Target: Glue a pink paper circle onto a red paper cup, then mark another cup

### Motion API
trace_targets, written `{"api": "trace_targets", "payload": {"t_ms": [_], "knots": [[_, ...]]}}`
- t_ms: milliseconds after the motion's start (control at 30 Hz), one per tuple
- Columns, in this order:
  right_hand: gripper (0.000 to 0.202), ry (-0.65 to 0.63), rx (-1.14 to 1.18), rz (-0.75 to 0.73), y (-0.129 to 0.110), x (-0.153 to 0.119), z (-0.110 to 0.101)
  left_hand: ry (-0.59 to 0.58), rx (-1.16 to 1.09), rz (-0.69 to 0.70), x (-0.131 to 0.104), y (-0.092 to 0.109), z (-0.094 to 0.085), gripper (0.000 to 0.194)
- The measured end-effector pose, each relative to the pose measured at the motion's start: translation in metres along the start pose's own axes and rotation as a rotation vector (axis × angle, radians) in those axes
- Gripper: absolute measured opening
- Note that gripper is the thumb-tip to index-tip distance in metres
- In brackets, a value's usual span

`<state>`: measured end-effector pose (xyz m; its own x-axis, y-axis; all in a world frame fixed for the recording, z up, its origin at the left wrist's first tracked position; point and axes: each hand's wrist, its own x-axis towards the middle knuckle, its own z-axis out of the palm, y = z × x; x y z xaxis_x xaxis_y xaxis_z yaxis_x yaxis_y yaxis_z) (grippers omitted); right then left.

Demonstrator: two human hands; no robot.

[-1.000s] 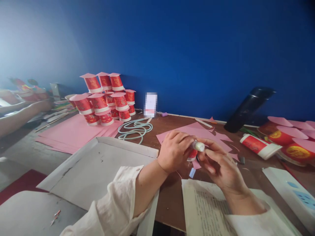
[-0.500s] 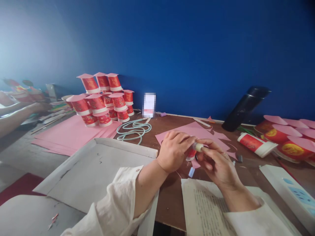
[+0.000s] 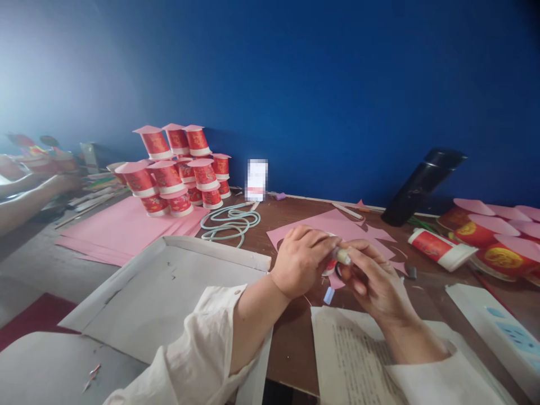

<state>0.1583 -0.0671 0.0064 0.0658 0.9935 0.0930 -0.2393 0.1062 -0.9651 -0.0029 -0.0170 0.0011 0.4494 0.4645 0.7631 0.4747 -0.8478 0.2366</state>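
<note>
My left hand (image 3: pixel 300 260) curls, back up, over a red-and-white paper cup (image 3: pixel 328 266), which it mostly hides. Closed fingers of my right hand (image 3: pixel 373 275) pinch a short, pale, stubby piece that looks like a glue stick (image 3: pixel 344 257), its end showing between the two hands. A dark ring-shaped edge shows just under it, too small to name. Beneath the hands lies cut pink paper (image 3: pixel 314 225). A small lilac block (image 3: pixel 329 295) rests on the brown table (image 3: pixel 291 349) below them.
Left stand stacked red cups (image 3: pixel 164 177) with pink tops, pink sheets (image 3: pixel 105 225) and a pale cord (image 3: pixel 230 222). A grey box lid (image 3: pixel 139 304) lies nearer. Right are a tilted black flask (image 3: pixel 422 185), a lying cup (image 3: pixel 441 247) and printed paper (image 3: pixel 354 349). Another person's arm (image 3: pixel 29 205) reaches in far left.
The pale stub has tilted slightly downward between my hands, and my fingers have shifted a little. Other things stay about where they were.
</note>
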Motion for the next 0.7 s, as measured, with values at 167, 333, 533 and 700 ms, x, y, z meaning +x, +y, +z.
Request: {"api": "trace_targets", "payload": {"t_ms": [167,333,533,700], "knots": [[0.029,-0.079,0.076,0.038,-0.002,0.000,-0.004,0.021,-0.017,-0.051,0.001,0.000,-0.001,0.027],[0.031,0.059,0.026,-0.031,-0.010,0.006,-0.011,0.166,0.021,-0.209,0.006,-0.008,-0.002,0.020],[0.050,0.236,-0.032,0.030,-0.007,0.017,-0.021,0.136,-0.113,-0.646,0.011,-0.015,-0.005,0.020],[0.054,0.183,-0.024,0.171,0.000,0.018,-0.022,-0.132,-0.347,-0.833,0.013,-0.013,-0.004,0.024]]}}
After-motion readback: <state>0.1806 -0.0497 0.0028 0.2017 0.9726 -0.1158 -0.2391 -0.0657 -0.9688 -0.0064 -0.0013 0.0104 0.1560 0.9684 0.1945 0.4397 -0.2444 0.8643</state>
